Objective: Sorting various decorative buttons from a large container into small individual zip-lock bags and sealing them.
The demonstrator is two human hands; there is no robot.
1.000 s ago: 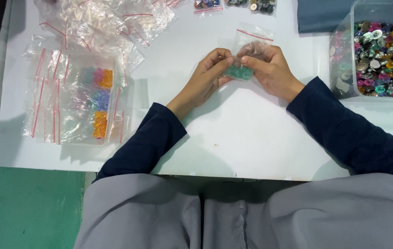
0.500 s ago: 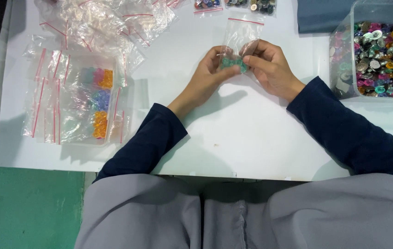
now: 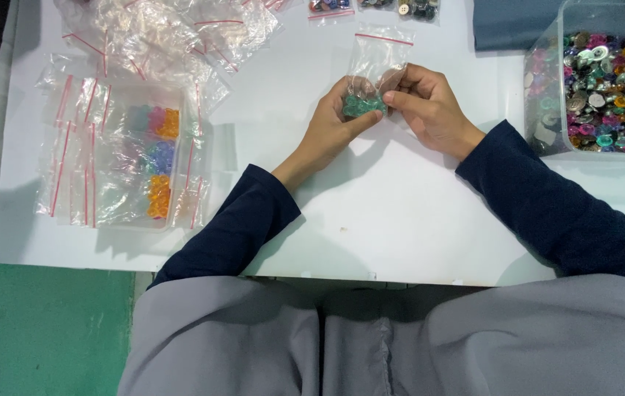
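Observation:
My left hand (image 3: 338, 125) and my right hand (image 3: 429, 106) meet over the white table (image 3: 400, 220), both pinching a small clear zip bag (image 3: 377, 62) with a red seal strip. Green buttons (image 3: 360, 105) sit bunched in the bag's bottom, between my fingertips. The bag's open top points away from me. Both sleeves are dark blue.
A clear box of mixed coloured buttons (image 3: 609, 88) stands at the right. At the left lies a compartment tray with orange, blue and pink buttons (image 3: 155, 158) under several empty zip bags (image 3: 129, 51). Small filled bags (image 3: 371, 6) lie at the far edge.
Both hands have shifted with the bag slightly away from me, and the bag now stands more upright with its top stretched out.

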